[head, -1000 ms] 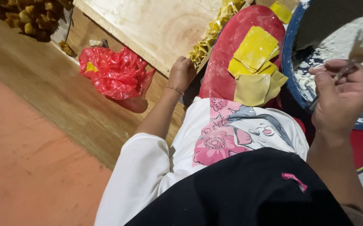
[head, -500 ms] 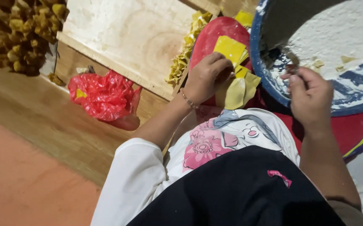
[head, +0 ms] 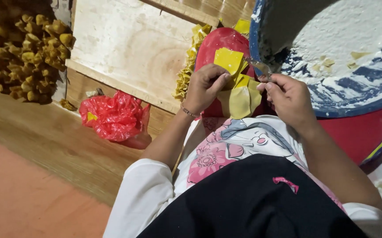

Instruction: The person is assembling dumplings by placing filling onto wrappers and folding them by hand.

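Above my lap, my left hand (head: 206,86) pinches the thin yellow square wrapper sheets (head: 237,83) on the red tray (head: 219,44); my right hand (head: 288,94), just beside them, grips a small metal utensil (head: 261,67).

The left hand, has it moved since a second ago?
Yes. The left hand has gone from the floor beside the red bag up onto the yellow sheets on the red plate.
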